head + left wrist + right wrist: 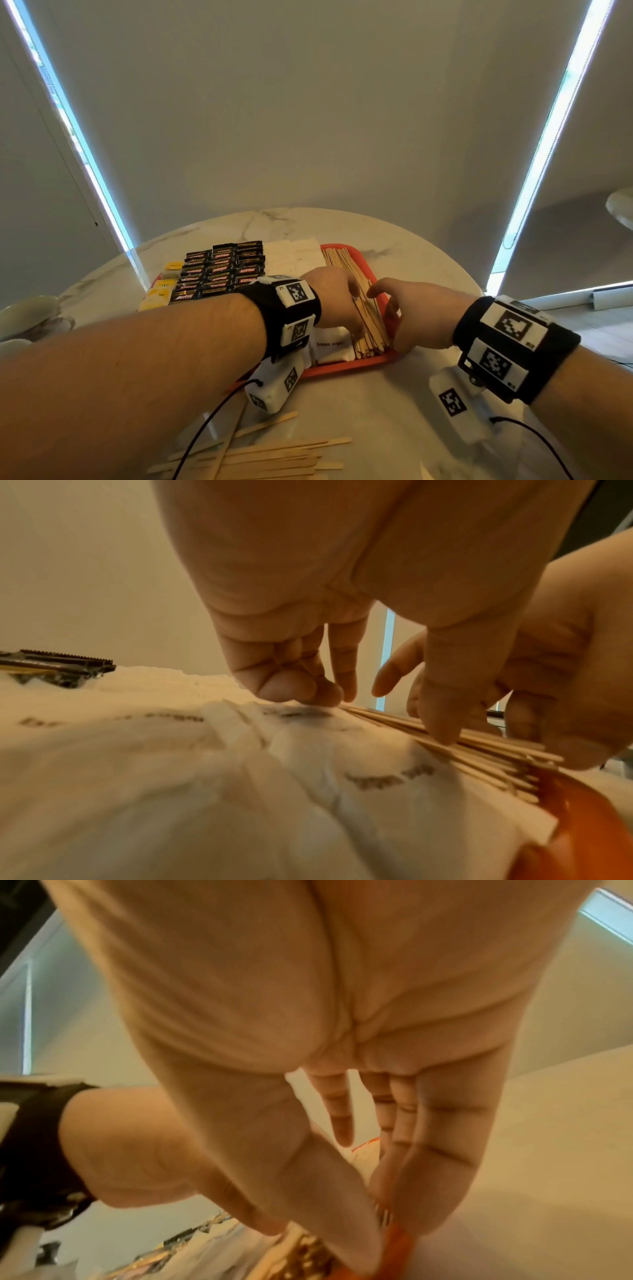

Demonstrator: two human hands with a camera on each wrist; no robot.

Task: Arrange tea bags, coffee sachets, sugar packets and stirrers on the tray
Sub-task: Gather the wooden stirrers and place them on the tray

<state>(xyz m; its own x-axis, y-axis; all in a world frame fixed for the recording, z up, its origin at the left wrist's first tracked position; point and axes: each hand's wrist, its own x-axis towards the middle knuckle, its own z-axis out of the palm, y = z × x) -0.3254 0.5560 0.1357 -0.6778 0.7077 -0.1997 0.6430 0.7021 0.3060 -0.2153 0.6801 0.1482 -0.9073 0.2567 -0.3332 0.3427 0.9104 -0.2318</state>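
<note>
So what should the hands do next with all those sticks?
Probably squeeze the stirrers on the red tray into one tidy bundle. The left hand and right hand sit on either side of them, touching the pile, and the sticks look fanned out. After that, more loose stirrers wait on the table.

Stirrers (356, 287) right of sachets (219, 270)

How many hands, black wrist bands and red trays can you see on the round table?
Bare hands: 2, the left hand and the right hand, both at the wooden stirrers.
Black fabric wrist bands: 2, the left band and the right band.
Red plastic tray: 1.
Total: 5.
</note>
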